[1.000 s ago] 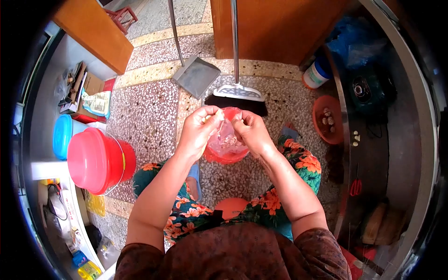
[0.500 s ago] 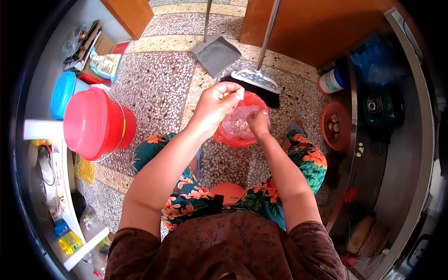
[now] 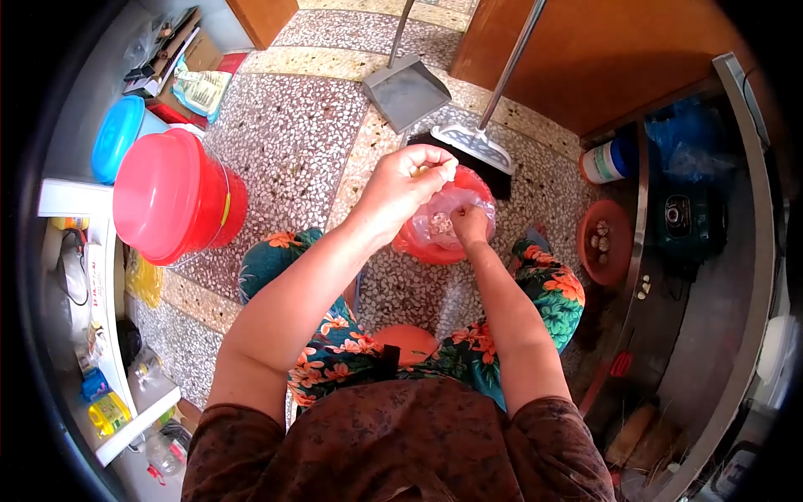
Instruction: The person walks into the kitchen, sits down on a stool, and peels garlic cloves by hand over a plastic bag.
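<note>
Left hand (image 3: 406, 186) grasped small pale pieces (image 3: 451, 169) above the red bin (image 3: 433, 254) | right hand (image 3: 470, 225) was inside its plastic liner (image 3: 461, 199), hold unclear | keeping pieces off the scraps (image 3: 440, 223) seemed to need a steady left grip

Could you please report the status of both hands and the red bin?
Left hand closed on pale pieces. Right hand over red bin, grip unclear. Plastic bag inside holds scraps. Broom close behind, not blocking.
</note>
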